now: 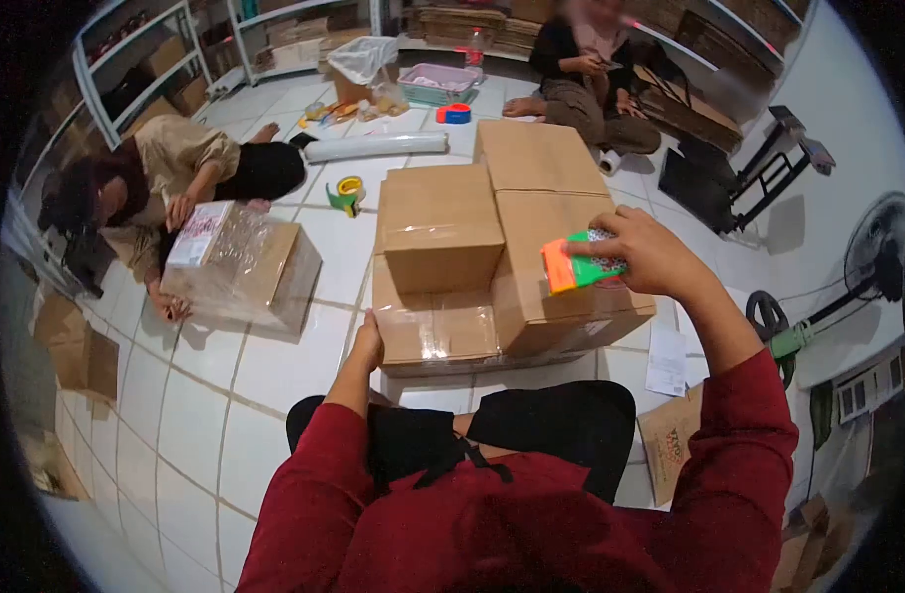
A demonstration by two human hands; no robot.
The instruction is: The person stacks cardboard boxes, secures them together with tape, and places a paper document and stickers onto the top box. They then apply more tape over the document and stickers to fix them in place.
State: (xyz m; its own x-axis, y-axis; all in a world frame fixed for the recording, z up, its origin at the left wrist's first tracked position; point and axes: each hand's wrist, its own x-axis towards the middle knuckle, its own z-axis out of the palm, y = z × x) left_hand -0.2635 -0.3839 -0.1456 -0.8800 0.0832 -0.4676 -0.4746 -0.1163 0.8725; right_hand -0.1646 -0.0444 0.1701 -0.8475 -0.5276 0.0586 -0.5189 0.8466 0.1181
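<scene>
My right hand is closed round a green and orange tape dispenser, held over the right part of a group of brown cardboard boxes. The boxes stand against one another at different heights, and clear tape shines across the low front-left one. On top of that part sits a smaller box. My left hand lies along the left side of the low box, its fingers stretched out and partly hidden by the edge.
A person at the left handles a plastic-wrapped box. Another person sits at the back right. A green tape dispenser and a white roll lie on the tiles. A paper sheet lies right, near a fan and platform scale.
</scene>
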